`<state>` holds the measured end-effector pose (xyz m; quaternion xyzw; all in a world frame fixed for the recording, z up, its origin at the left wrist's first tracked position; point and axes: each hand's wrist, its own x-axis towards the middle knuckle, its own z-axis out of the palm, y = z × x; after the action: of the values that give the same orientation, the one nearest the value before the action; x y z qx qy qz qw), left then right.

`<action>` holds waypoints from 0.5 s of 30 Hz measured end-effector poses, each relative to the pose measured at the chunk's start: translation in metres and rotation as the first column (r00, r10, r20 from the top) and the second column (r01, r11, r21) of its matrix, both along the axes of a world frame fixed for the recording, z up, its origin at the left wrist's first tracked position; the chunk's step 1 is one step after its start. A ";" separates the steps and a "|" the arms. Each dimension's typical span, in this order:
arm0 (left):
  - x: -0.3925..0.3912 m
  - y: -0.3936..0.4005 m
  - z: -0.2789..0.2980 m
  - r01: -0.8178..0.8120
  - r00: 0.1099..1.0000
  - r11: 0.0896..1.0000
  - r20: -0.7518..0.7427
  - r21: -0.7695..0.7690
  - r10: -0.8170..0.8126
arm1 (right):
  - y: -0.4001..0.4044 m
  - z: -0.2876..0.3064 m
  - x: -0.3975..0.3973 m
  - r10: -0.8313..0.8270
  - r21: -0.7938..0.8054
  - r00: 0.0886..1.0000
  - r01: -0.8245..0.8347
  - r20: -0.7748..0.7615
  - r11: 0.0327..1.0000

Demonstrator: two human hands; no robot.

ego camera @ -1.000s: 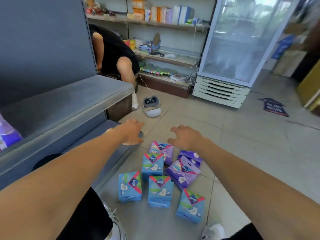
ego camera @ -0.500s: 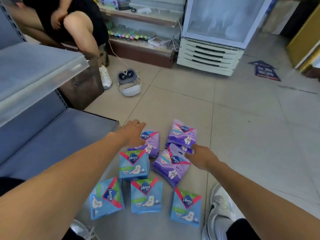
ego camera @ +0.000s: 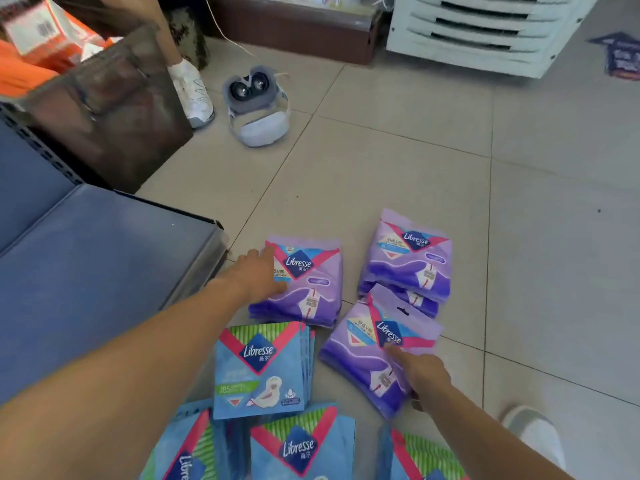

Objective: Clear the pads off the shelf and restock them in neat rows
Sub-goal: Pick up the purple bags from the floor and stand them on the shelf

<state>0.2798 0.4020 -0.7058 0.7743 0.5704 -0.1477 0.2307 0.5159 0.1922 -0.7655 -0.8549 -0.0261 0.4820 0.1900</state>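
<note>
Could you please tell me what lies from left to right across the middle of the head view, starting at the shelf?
Blue shelf → left hand → the purple pack it touches → the purple pack farthest right → bare floor tiles.

- Bare floor (ego camera: 398, 161) lies open beyond the packs (ego camera: 304, 282), toward the cooler (ego camera: 485, 32).
- The shelf (ego camera: 86, 271) lies bare at left, its corner just beside the left hand (ego camera: 258, 275).
- A headset (ego camera: 258, 105) and shoe (ego camera: 192, 91) sit farther out.
- Packs crowd the near floor.
</note>
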 end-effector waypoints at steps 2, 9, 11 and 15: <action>0.003 0.002 -0.018 -0.081 0.996 0.996 0.034 -0.022 0.082 | 0.005 -0.019 0.002 -0.075 0.042 0.997 0.075 0.012 0.996; 0.005 0.001 -0.039 -0.326 0.909 0.941 0.245 -0.085 0.337 | -0.001 -0.013 0.009 -0.192 0.215 0.965 0.229 -0.180 0.949; 0.005 0.003 -0.037 -0.396 0.870 0.913 0.279 -0.096 0.407 | -0.008 -0.007 0.011 -0.178 0.272 0.966 0.224 -0.185 0.936; 0.009 0.001 -0.023 -0.464 0.803 0.874 0.346 -0.148 0.485 | -0.021 0.015 0.017 -0.186 0.383 0.958 0.260 -0.220 0.887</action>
<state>0.2883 0.4029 -0.7290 0.6139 0.6869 0.0485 0.3859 0.5328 0.1714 -0.7503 -0.7475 -0.0104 0.5147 0.4197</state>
